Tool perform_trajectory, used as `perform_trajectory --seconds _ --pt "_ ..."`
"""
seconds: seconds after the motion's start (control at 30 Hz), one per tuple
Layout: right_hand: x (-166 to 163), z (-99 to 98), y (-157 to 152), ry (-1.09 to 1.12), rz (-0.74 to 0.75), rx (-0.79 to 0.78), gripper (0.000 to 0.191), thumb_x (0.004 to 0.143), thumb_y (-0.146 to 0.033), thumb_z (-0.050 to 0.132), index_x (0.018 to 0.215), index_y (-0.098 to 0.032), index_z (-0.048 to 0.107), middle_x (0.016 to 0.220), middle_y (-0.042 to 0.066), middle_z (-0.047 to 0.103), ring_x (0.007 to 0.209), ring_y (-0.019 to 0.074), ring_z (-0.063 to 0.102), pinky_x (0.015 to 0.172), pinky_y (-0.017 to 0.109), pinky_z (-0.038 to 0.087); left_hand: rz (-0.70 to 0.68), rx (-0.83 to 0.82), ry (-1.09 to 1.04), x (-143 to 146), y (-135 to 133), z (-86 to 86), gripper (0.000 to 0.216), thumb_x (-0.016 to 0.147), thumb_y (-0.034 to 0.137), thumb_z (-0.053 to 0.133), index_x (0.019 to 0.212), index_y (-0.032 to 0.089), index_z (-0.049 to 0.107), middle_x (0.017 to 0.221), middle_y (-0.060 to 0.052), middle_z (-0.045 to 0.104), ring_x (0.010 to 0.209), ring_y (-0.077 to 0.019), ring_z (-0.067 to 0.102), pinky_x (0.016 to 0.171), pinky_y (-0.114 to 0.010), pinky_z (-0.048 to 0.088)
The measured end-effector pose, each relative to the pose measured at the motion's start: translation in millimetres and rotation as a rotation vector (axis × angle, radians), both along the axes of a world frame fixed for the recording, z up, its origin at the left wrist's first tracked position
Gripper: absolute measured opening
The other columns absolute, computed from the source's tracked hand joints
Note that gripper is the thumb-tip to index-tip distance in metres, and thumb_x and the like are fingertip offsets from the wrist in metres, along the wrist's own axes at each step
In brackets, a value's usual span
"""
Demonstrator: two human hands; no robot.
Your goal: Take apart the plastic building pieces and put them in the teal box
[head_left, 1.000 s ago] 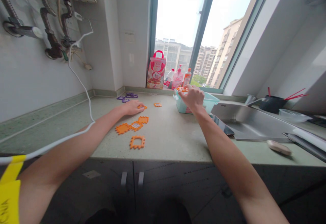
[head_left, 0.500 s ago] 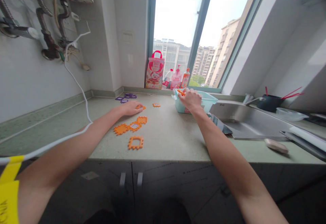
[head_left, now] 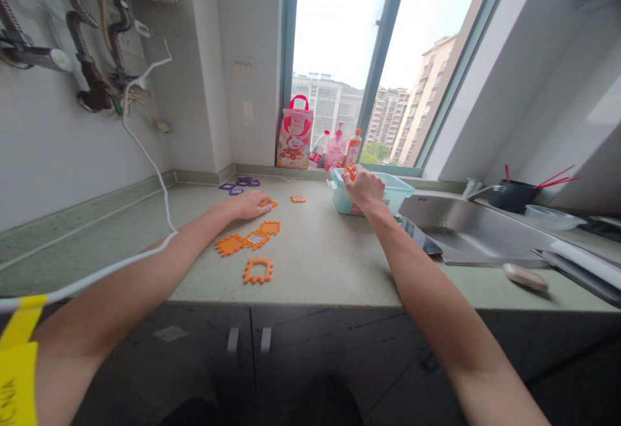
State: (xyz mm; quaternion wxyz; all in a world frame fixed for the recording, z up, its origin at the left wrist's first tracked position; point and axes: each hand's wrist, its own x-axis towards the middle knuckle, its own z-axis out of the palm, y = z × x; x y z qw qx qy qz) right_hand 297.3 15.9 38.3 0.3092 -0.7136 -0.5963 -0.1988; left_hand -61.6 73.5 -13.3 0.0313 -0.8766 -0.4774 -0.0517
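My left hand [head_left: 250,205] rests low on the counter, its fingers closed over the edge of an orange interlocking tile [head_left: 268,204], mostly hidden. My right hand [head_left: 365,187] pinches another orange tile [head_left: 349,170] above the near left rim of a pale teal plastic tub [head_left: 343,203]. Below my left hand lies a chain of orange tiles [head_left: 255,239], some solid and one with a printed white centre. A hollow orange square frame [head_left: 259,271] lies nearer the counter's front edge. A small printed orange tile [head_left: 297,199] sits between my hands.
Purple tiles [head_left: 245,182] lie behind my left hand. A white cable [head_left: 162,187] crosses over my left forearm. Right of the tub are a dark phone-like slab [head_left: 421,237] and a steel sink [head_left: 466,229]. A pink bag [head_left: 295,138] and several bottles [head_left: 336,150] line the windowsill.
The tile in my right hand has tilted up and shifted slightly right above the tub. My left hand has stayed in place.
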Motion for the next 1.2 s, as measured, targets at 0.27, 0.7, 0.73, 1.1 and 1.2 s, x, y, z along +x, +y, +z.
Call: perform_trajectory --seconds 0.27,0.7,0.73,1.1,1.2 --pt "-3.0 -1.4 -1.8 -0.049 -0.003 -0.004 0.037 0.103 -0.039 0.048 0.125 -0.019 0.071 0.116 0.018 0.077 0.106 0.0332 0.071 0.087 0.04 0.05 0.002 -0.012 0.008 -0.9 2.0 -1.0 0.067 0.099 0.064 0.039 0.144 0.021 0.065 0.141 -0.014 0.068 0.13 -0.0285 0.062 0.116 -0.037 0.045" --pt "-7.3 -3.3 -2.6 -0.077 0.029 0.033 0.034 0.104 -0.034 0.045 0.12 -0.019 0.071 0.118 0.017 0.077 0.107 0.0321 0.069 0.087 0.038 0.047 -0.012 -0.002 -0.015 -1.6 -1.7 1.0 0.071 0.098 0.067 0.038 0.142 0.019 0.067 0.142 -0.015 0.068 0.13 -0.03 0.063 0.114 -0.036 0.046" --pt "-7.5 -2.9 -3.1 -0.073 0.029 0.029 0.034 0.103 -0.034 0.045 0.12 -0.019 0.071 0.118 0.017 0.077 0.107 0.0321 0.069 0.087 0.038 0.047 -0.013 -0.002 -0.017 -1.7 -1.8 1.1 0.072 0.098 0.068 0.038 0.142 0.019 0.067 0.142 -0.015 0.068 0.13 -0.0301 0.063 0.114 -0.036 0.046" --pt "-5.3 1.9 -6.3 0.026 0.012 -0.018 0.043 0.103 -0.031 0.047 0.143 -0.019 0.06 0.118 0.017 0.078 0.103 0.0324 0.073 0.086 0.038 0.049 -0.021 -0.014 0.011 -3.2 5.2 -1.6 0.07 0.098 0.064 0.039 0.145 0.017 0.065 0.145 -0.015 0.066 0.133 -0.0286 0.061 0.117 -0.035 0.043" --pt "-5.2 1.8 -6.4 0.023 0.015 -0.032 0.042 0.103 -0.031 0.048 0.142 -0.02 0.061 0.119 0.017 0.077 0.105 0.0319 0.072 0.087 0.037 0.049 -0.018 -0.019 0.012 -3.1 5.7 -2.1 0.07 0.098 0.064 0.04 0.145 0.018 0.065 0.146 -0.014 0.066 0.133 -0.0288 0.06 0.117 -0.036 0.043"
